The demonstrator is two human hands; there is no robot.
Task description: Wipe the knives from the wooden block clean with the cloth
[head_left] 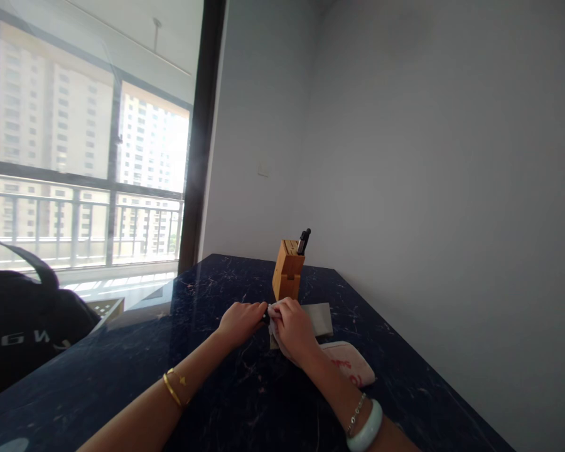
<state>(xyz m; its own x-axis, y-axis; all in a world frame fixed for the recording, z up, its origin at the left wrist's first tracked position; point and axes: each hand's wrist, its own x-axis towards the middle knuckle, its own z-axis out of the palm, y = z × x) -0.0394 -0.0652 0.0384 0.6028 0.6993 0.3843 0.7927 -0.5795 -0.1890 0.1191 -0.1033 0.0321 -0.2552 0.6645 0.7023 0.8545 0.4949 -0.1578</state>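
In the head view my left hand (pixel 245 321) is closed around the black handle of a cleaver. The broad grey blade of the cleaver (pixel 319 319) reaches out to the right, partly hidden behind my right hand (pixel 295 326). That hand is closed on a whitish cloth (pixel 274 312), pressed near where handle and blade meet. A second, pale folded cloth with red lettering (pixel 351 362) lies on the table under my right wrist. Just beyond my hands stands a wooden knife block (pixel 289 270), with black-handled tools (pixel 304 241) in its right-hand slots.
The dark blue marbled table (pixel 235 402) narrows toward the grey wall (pixel 428 188). A black bag (pixel 23 333) sits at the left edge. Behind it, a large window (pixel 89 144) lets in bright light.
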